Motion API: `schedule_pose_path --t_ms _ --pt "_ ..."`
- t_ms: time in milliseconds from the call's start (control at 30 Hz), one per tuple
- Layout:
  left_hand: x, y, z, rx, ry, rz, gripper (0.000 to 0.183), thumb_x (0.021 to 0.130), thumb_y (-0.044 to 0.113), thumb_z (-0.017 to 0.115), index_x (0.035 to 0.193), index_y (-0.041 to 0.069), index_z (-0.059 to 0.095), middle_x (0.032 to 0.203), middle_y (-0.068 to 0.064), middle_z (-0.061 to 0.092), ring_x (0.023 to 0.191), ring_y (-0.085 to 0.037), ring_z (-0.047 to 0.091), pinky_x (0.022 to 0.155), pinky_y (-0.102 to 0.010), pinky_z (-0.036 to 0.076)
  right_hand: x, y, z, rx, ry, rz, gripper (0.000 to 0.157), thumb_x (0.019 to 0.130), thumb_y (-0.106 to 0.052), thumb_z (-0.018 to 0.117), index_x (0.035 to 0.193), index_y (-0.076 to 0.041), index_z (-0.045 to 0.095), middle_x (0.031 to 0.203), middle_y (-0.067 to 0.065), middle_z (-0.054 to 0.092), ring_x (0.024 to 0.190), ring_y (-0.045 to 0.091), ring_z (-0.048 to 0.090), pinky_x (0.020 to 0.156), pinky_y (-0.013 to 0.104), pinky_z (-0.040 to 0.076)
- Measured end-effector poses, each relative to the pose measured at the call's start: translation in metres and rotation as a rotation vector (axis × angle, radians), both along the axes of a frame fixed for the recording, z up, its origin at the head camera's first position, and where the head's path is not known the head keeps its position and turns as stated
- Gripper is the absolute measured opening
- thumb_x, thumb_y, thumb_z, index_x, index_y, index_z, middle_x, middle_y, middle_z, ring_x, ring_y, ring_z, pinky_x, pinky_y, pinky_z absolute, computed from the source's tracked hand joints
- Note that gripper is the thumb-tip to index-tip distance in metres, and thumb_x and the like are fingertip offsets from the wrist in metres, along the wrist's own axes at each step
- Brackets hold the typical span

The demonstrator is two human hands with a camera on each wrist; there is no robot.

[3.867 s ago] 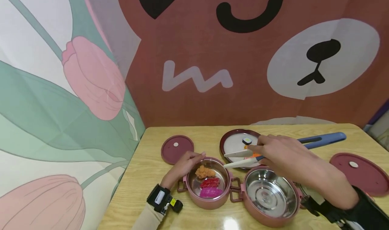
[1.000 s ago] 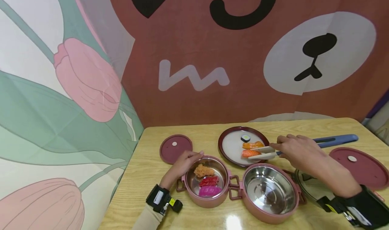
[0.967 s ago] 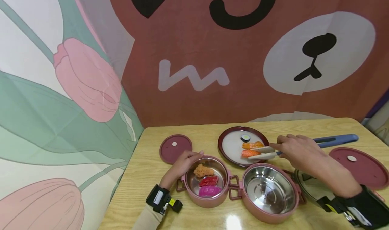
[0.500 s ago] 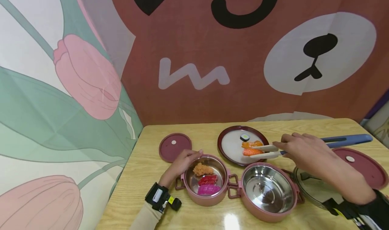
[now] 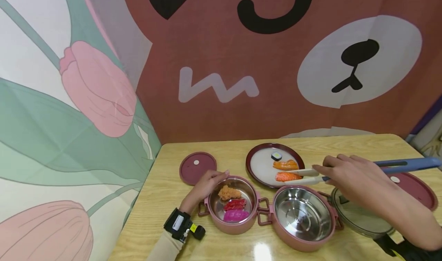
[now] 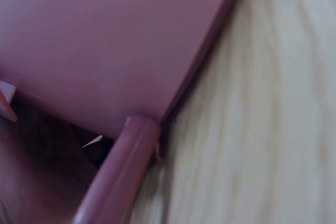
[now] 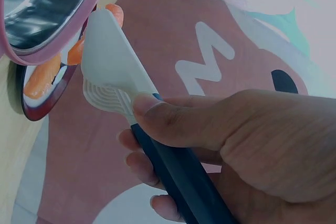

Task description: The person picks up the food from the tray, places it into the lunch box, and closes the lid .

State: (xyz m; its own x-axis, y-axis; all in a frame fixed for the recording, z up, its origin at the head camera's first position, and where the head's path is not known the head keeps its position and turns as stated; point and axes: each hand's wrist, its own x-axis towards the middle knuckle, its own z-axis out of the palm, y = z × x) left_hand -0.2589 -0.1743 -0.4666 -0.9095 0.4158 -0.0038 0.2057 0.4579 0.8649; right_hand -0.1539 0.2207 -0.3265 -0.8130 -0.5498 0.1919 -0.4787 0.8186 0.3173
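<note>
My left hand (image 5: 208, 184) holds the left rim of a small pink pot (image 5: 233, 228), thumb side uppermost. Inside lie a fried chicken piece (image 5: 229, 192), red strips (image 5: 235, 204) and a magenta piece (image 5: 236, 215). In the left wrist view the pot's handle (image 6: 121, 171) partly covers that hand. My right hand (image 5: 362, 180) grips blue-handled tongs (image 7: 113, 56), thumb along the shaft. Between the tongs' pale tips sits a salmon sushi piece (image 5: 287, 176), over the plate's near right side. An orange sushi piece (image 5: 286, 165) and a small dark-edged roll (image 5: 276, 156) lie on the plate (image 5: 259, 169).
A larger pink pot (image 5: 304, 245) with a steel interior stands right of the small one, their handles meeting. A glass lid (image 5: 362, 219) lies beyond it, partly under my right arm. Maroon lids lie at the left (image 5: 198, 173) and far right (image 5: 418, 194).
The tongs have drawn back to the right from over the plate, and their tips have come together around the salmon sushi, which has shifted slightly right and nearer. My left hand stays on the pot.
</note>
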Motion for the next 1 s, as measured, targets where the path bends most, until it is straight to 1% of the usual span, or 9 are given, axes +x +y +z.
schedule_pose_path --t_ms 100,267,367,400,533,600,633,900,1000 --pt "-0.001 0.001 -0.001 0.0 0.0 -0.002 0.054 0.1 0.056 0.044 0.095 0.014 0.078 0.095 -0.003 0.074 0.092 -0.014 0.065 0.093 -0.035 0.045 0.003 0.0 0.002 -0.001 -0.012 -0.014 0.054 0.068 -0.028 0.09 0.119 -0.026 0.072 0.095 -0.005 0.066 0.075 0.012 0.057 0.061 0.03 0.051" --pt "0.0 0.0 -0.002 -0.004 -0.005 0.003 0.054 0.1 0.056 0.044 0.094 0.014 0.078 0.095 -0.002 0.073 0.094 -0.016 0.065 0.093 -0.036 0.045 0.01 0.001 0.002 0.002 -0.026 -0.039 0.054 0.069 -0.029 0.089 0.12 -0.03 0.071 0.097 -0.007 0.065 0.077 0.01 0.057 0.061 0.029 0.049" --pt "0.002 -0.001 -0.002 -0.007 -0.016 0.008 0.053 0.1 0.057 0.044 0.095 0.015 0.078 0.097 -0.002 0.074 0.097 -0.017 0.065 0.094 -0.037 0.044 0.016 0.002 0.001 -0.01 -0.041 -0.044 0.051 0.07 -0.028 0.089 0.118 -0.032 0.071 0.096 -0.01 0.064 0.076 0.008 0.056 0.062 0.03 0.049" --pt "0.004 0.0 0.002 -0.007 -0.026 0.004 0.052 0.101 0.054 0.045 0.097 0.014 0.078 0.098 -0.004 0.074 0.098 -0.018 0.065 0.094 -0.037 0.044 0.017 0.002 0.0 -0.016 -0.044 -0.041 0.05 0.07 -0.028 0.089 0.117 -0.032 0.071 0.095 -0.011 0.063 0.076 0.008 0.056 0.063 0.031 0.05" --pt "0.003 -0.001 0.001 -0.001 -0.032 0.001 0.052 0.101 0.053 0.044 0.098 0.014 0.078 0.1 -0.004 0.074 0.1 -0.019 0.065 0.095 -0.037 0.044 0.024 0.002 -0.003 -0.03 -0.065 -0.06 0.049 0.069 -0.028 0.089 0.114 -0.033 0.072 0.093 -0.012 0.062 0.075 0.008 0.055 0.063 0.033 0.051" --pt "0.003 0.0 0.001 -0.003 -0.028 -0.002 0.053 0.101 0.054 0.044 0.099 0.014 0.078 0.101 -0.004 0.074 0.099 -0.019 0.065 0.095 -0.037 0.044 0.028 0.003 -0.005 -0.036 -0.078 -0.071 0.048 0.068 -0.028 0.089 0.113 -0.034 0.072 0.092 -0.013 0.061 0.074 0.008 0.055 0.063 0.034 0.05" --pt "0.001 -0.001 -0.003 -0.002 -0.019 0.001 0.054 0.1 0.057 0.044 0.099 0.015 0.078 0.1 -0.002 0.074 0.098 -0.017 0.065 0.095 -0.037 0.044 0.029 0.003 -0.006 -0.038 -0.087 -0.078 0.047 0.069 -0.028 0.089 0.112 -0.034 0.072 0.092 -0.013 0.061 0.074 0.008 0.055 0.062 0.033 0.049" --pt "0.0 0.0 -0.001 0.008 -0.007 -0.001 0.055 0.1 0.057 0.044 0.099 0.013 0.078 0.102 -0.005 0.075 0.098 -0.017 0.066 0.096 -0.038 0.044 0.031 0.01 -0.021 -0.043 -0.139 -0.102 0.044 0.066 -0.028 0.09 0.106 -0.035 0.073 0.084 -0.019 0.054 0.068 0.004 0.049 0.056 0.026 0.041" --pt "0.0 0.0 -0.002 0.011 -0.011 -0.005 0.055 0.1 0.057 0.044 0.099 0.013 0.078 0.101 -0.005 0.074 0.098 -0.017 0.066 0.096 -0.038 0.044 0.03 0.01 -0.025 -0.041 -0.161 -0.103 0.043 0.067 -0.032 0.089 0.106 -0.036 0.073 0.084 -0.019 0.055 0.07 0.003 0.051 0.056 0.026 0.042"
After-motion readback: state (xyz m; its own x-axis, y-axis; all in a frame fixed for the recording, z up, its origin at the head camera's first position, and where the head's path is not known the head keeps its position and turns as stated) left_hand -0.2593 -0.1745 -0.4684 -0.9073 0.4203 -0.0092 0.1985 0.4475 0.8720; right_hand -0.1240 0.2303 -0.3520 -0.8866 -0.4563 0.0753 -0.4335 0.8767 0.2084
